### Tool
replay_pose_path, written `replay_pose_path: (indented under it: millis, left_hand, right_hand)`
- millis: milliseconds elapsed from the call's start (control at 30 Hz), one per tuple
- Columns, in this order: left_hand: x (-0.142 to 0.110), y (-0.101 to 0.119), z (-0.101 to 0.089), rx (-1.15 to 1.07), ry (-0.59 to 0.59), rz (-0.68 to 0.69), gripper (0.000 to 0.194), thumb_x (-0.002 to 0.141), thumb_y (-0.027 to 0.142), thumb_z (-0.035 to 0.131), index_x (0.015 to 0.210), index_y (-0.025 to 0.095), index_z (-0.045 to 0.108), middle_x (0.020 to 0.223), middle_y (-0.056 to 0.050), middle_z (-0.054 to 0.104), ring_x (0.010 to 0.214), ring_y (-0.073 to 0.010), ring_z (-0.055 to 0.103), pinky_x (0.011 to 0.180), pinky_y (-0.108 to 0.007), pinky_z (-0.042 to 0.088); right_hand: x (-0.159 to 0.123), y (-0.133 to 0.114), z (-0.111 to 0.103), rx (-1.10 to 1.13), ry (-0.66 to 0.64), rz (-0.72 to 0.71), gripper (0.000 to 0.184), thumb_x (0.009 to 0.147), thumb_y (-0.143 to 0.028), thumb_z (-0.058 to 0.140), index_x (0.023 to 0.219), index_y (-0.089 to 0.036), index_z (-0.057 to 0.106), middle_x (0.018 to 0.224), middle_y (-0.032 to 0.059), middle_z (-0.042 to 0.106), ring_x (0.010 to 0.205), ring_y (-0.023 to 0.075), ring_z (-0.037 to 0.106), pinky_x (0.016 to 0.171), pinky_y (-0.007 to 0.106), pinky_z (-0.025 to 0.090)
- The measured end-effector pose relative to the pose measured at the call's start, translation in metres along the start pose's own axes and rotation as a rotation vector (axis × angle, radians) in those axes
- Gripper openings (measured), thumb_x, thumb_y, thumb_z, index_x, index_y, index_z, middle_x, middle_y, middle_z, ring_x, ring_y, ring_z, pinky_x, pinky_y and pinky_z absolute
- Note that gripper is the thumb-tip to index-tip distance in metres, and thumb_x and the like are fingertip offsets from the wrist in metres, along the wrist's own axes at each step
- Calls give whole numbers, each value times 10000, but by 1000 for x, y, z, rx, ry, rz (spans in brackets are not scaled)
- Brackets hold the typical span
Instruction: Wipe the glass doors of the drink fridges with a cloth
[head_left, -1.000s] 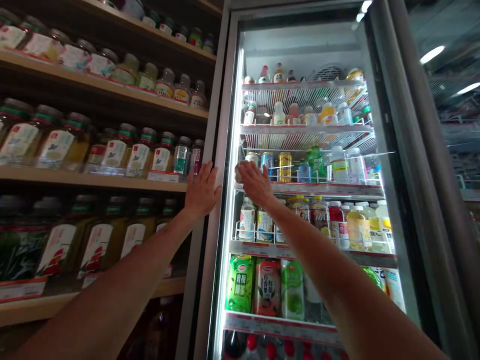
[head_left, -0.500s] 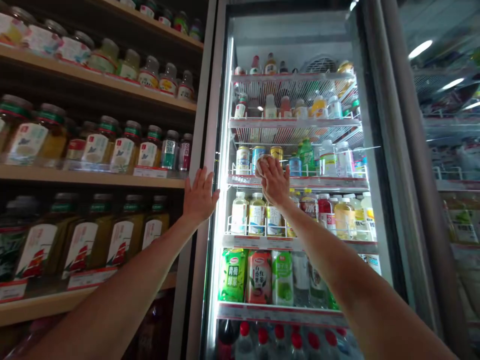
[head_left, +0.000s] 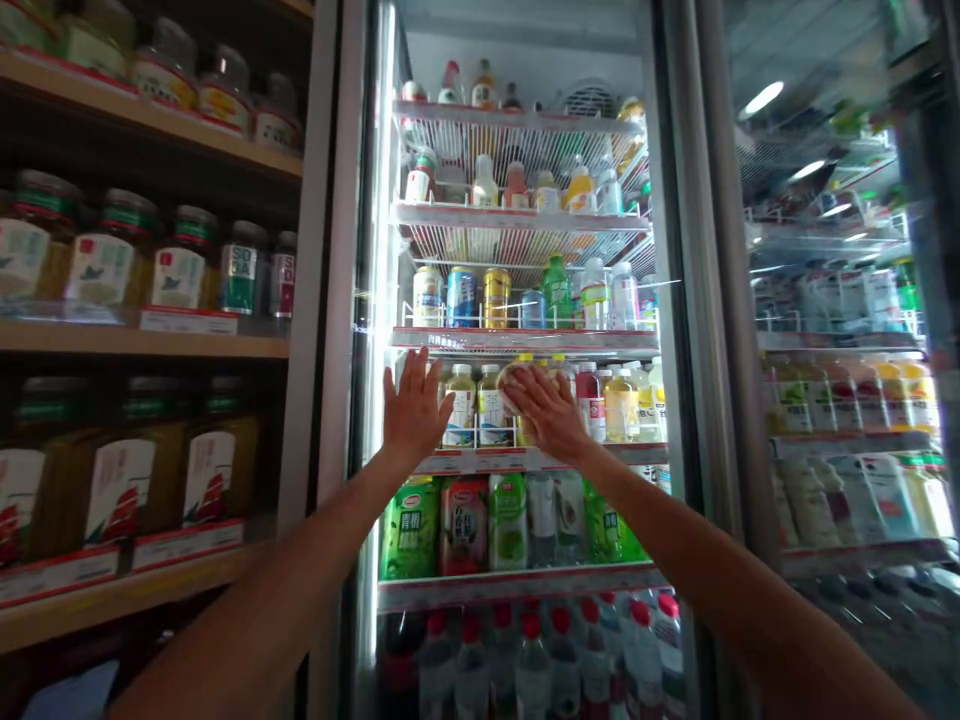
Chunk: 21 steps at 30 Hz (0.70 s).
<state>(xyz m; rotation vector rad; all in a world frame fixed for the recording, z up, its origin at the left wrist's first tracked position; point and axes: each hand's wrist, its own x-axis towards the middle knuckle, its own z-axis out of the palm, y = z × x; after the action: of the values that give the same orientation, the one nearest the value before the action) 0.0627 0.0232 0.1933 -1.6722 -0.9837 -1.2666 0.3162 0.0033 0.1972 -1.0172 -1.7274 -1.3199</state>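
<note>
A glass cooler door (head_left: 525, 345) stands before me, with drinks showing behind it. My left hand (head_left: 415, 408), its fingers spread, is up against the left part of the glass and holds nothing. To the right of it, my right hand (head_left: 553, 408) presses a pale, crumpled cloth (head_left: 510, 388) to the door, in front of the bottle shelf. Part of the cloth is covered by the fingers. Bottles of light tea (head_left: 460, 405) show through the glass between the two hands.
Wooden shelves (head_left: 150, 345) with jars and large bottles (head_left: 124, 465) line the left side. A metal door frame (head_left: 701, 300) runs up to the right, beside another glass-fronted cooler (head_left: 847, 340). Drink cartons (head_left: 409, 530) and red-capped bottles (head_left: 532, 665) fill the lower cooler shelves.
My view has swung to the right. The left hand has gone from the door's left frame onto the glass. My right hand, with the cloth, has slid down from the can shelf's level.
</note>
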Motion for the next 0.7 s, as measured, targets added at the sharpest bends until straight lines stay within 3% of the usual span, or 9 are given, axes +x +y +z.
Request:
replay_pose_path:
  millis: [33,167,233,333,367,400,533,567,700]
  left_hand:
    - [-7,5,5,-8,-7,19,523,895,378,347,1375,170,340,1490,-116,257,1401,-246,157,1123,-522,94]
    - [-36,20,19,-35,-44,78,536,889,360,374,1389,175,322,1485,-111,269,1404,-237,145,1133,-497,84]
    - [-47,25,23,-45,-45,56,545,887,357,380,1394,170,314,1488,-115,259,1406,-237,129,1136,-490,85]
    - [-59,34,25,-56,-52,37,545,882,358,393,1389,170,325,1487,-116,259,1407,-239,119,1137,-486,95]
    - [-63,37,25,-58,-59,42,542,880,358,399,1385,172,333,1486,-114,262,1407,-240,121,1137,-485,95]
    - [-68,40,26,-61,-69,53,540,878,358,404,1381,173,340,1486,-114,264,1406,-241,123,1137,-485,94]
    - [-89,58,31,-78,-112,110,544,877,353,411,1384,173,332,1486,-111,260,1406,-239,122,1141,-482,78]
    - [-96,64,33,-81,-117,122,543,877,354,411,1385,178,332,1485,-107,264,1406,-236,122,1142,-478,76]
    - [-120,84,39,-98,-147,165,523,873,354,428,1366,190,367,1476,-98,290,1401,-240,145,1144,-467,75]
  right_hand:
    - [-11,6,-1,-6,9,31,543,866,-258,390,1399,-315,306,1485,5,307,1393,209,194,1121,491,150]
    - [-47,28,-2,-81,240,557,548,879,-260,338,1423,-245,270,1502,86,252,1386,271,209,1076,566,200]
    - [-65,27,-1,-65,203,450,546,874,-250,355,1416,-242,293,1500,83,260,1394,262,191,1091,545,200]
    - [-89,23,-1,14,-3,-16,534,860,-246,410,1383,-330,342,1470,7,337,1393,207,208,1129,482,178]
    - [-94,25,-1,19,-26,-61,534,861,-249,411,1381,-345,337,1463,-3,349,1388,198,222,1132,481,172]
    - [-99,28,-2,4,-8,-12,535,866,-251,401,1388,-339,323,1466,5,344,1386,199,231,1128,491,172]
    - [-124,41,-4,-113,167,465,537,878,-236,345,1412,-240,298,1503,96,245,1396,247,193,1090,545,207]
    - [-136,37,-3,-103,135,444,533,872,-236,356,1403,-245,321,1502,93,248,1398,250,183,1090,543,214]
    - [-180,9,-1,13,-150,2,509,846,-221,424,1340,-346,415,1447,23,376,1394,213,204,1117,490,212]
